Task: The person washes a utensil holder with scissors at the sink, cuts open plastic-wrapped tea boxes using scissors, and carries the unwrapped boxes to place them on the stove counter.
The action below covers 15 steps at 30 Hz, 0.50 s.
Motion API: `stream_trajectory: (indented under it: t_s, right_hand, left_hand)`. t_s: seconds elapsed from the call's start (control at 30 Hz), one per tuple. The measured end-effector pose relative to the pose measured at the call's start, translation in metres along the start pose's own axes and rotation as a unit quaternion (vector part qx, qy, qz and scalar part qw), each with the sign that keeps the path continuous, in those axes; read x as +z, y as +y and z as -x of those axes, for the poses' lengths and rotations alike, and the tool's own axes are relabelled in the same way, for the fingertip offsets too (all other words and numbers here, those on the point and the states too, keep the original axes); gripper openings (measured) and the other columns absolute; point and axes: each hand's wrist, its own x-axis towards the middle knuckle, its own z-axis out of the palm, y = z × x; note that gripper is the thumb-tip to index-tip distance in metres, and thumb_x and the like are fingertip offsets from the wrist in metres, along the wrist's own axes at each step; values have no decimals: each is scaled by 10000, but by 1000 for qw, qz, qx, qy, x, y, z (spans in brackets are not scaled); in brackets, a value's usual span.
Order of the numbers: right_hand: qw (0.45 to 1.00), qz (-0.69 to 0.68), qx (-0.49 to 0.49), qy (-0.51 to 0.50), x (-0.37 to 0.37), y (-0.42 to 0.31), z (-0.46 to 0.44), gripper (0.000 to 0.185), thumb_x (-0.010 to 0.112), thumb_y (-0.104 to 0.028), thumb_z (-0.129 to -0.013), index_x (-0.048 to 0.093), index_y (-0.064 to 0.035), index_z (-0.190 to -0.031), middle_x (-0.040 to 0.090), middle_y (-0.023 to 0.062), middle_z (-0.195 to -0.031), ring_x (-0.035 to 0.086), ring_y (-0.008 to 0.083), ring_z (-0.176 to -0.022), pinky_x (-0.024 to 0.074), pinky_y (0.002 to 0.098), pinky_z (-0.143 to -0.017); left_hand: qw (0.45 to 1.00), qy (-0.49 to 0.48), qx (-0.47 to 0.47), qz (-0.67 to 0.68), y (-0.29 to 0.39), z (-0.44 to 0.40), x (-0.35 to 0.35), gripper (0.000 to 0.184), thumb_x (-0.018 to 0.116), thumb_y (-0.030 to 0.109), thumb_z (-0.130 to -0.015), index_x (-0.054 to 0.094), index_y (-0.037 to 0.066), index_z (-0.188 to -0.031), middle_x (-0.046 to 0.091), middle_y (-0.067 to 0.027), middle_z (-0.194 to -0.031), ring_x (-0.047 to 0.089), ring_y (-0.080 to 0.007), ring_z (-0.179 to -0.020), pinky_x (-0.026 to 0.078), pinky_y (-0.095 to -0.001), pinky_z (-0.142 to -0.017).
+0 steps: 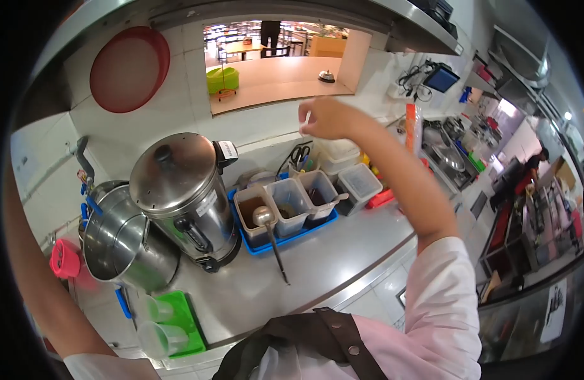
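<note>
My right hand (pixel 325 118) is raised in front of the serving window's lower edge, above the condiment containers. Its fingers are curled towards the thumb, and I cannot make out whether anything small is between them. My left forearm (pixel 41 278) reaches up along the left edge, with its hand out of view. Below my right hand stand a lidded container (pixel 360 183) and a blue tray (pixel 259 248) holding three open containers with dark and yellowish contents. A ladle (pixel 264 216) leans across one of them, its handle towards the counter's front edge.
A large steel urn (pixel 178 183) stands beside a deep steel pot (pixel 117 237). Clear plastic cups (pixel 157 339) sit on a green tray (pixel 190 323). A call bell (pixel 327 76) and a green bowl (pixel 223 80) stand on the window ledge. A red-rimmed round strainer (pixel 130 69) hangs on the wall.
</note>
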Motion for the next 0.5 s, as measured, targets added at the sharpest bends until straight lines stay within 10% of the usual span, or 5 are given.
stream_trajectory:
  t_s: [0.1, 0.2, 0.37, 0.43, 0.5]
  right_hand:
    - [997, -43, 8, -70, 88, 67, -45, 352, 689, -222, -763, 601, -71, -1068, 633, 181, -1084, 607, 312, -1021, 492, 396, -870]
    - [986, -98, 96, -97, 177, 122, -83, 387, 589, -46, -735, 590, -31, -1121, 622, 207, -1117, 588, 329, -1091, 502, 406, -880]
    - [999, -28, 2, -47, 310, 211, -115, 255, 608, -59, -785, 607, -22, -1037, 615, 202, -1116, 596, 351, -1053, 511, 421, -866]
    - [995, -9, 1, -95, 325, 228, -123, 257, 605, -71, -796, 603, -16, -1047, 625, 192, -1096, 599, 337, -1053, 518, 425, -855]
    - [995, 23, -11, 98, 330, 235, -121, 245, 606, -93, -806, 618, -25, -1041, 636, 186, -1091, 610, 326, -1049, 521, 412, -848]
  left_hand:
    - [961, 165, 200, -92, -9, 17, 4, 1070, 499, 720, -797, 204, -95, -1424, 247, -403, -1405, 307, -452, -1333, 248, -642, -1040]
    - [968, 29, 211, 132, -3, 154, -42, 442, 541, 175, -931, 464, -44, -1307, 463, -133, -1377, 391, -229, -1310, 260, -369, -1101]
    - [949, -235, 170, 125, 110, 476, -145, 627, 586, 250, -890, 340, -48, -1383, 393, -211, -1399, 366, -338, -1312, 271, -432, -1088]
    - [934, -346, 42, 81, 116, 564, -165, 434, 594, 115, -818, 489, 11, -1227, 413, -161, -1392, 380, -306, -1301, 251, -450, -1089]
    - [871, -301, -324, 216, 108, 645, -177, 319, 555, 12, -811, 531, 48, -1127, 433, -108, -1377, 403, -250, -1278, 283, -424, -1064]
